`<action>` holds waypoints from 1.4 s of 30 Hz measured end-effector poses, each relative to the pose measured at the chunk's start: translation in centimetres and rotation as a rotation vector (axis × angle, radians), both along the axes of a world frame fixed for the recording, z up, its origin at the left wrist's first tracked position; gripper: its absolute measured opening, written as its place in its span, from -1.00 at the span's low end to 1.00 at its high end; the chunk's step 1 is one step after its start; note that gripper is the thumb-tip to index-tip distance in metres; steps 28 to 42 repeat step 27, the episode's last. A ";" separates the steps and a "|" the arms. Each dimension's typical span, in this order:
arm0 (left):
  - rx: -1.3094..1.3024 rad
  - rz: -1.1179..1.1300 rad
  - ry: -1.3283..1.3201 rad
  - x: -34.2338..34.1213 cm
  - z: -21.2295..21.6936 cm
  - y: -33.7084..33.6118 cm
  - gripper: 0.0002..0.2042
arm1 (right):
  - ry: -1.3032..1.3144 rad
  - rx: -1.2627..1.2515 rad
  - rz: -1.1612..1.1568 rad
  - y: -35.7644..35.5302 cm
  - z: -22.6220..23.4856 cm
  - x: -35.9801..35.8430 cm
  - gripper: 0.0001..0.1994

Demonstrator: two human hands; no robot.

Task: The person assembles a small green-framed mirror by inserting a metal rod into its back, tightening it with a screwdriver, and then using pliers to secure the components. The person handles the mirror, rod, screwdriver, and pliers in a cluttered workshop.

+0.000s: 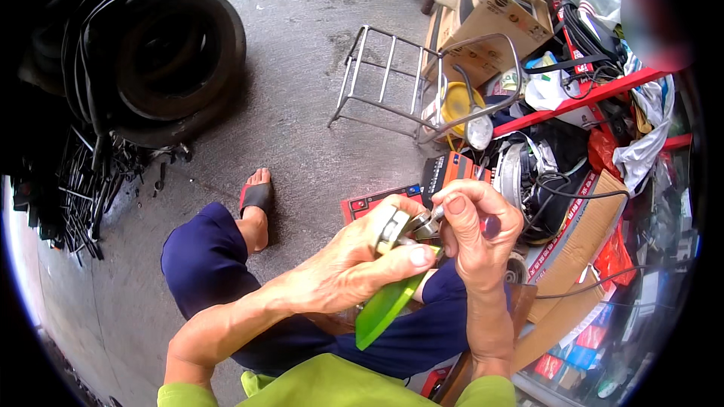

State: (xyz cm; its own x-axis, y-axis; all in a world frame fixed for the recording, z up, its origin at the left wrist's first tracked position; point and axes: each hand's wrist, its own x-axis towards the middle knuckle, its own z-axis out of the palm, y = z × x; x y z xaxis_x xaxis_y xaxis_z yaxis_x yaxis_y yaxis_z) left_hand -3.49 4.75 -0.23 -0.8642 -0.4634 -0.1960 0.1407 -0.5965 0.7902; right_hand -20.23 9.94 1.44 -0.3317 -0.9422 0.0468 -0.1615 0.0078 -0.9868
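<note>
My left hand (335, 264) is closed around a small metal part (391, 227), its thumb pressed along one side. Below that thumb hangs a flat, translucent green piece (383, 315) with a pointed lower end; whether it joins the metal part is hidden by my fingers. Close beside it, my right hand (479, 234) pinches a slim silvery piece (435, 216) against the metal part. A rounded purple end (491, 226) shows within the right fingers; I cannot tell what it belongs to. Both hands are above my lap.
Tyres (162, 60) are piled at the left, above thin metal rods (75, 188). A metal rack (388, 75) stands on the concrete floor ahead. An orange-and-black box (445, 169), cardboard (569, 256), cables, bags and a red bar (573, 102) crowd the right side.
</note>
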 end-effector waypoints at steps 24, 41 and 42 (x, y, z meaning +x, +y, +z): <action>0.611 -0.143 0.180 -0.5 -2.5 0.8 -0.38 | -0.257 0.079 -0.177 -0.5 0.3 -1.8 -0.76; 0.648 -0.146 0.214 -0.5 -2.3 0.9 -0.36 | -0.199 0.069 -0.126 -0.6 -0.3 -2.2 -0.78; 0.648 -0.146 0.214 -0.5 -2.3 0.9 -0.36 | -0.199 0.069 -0.126 -0.6 -0.3 -2.2 -0.78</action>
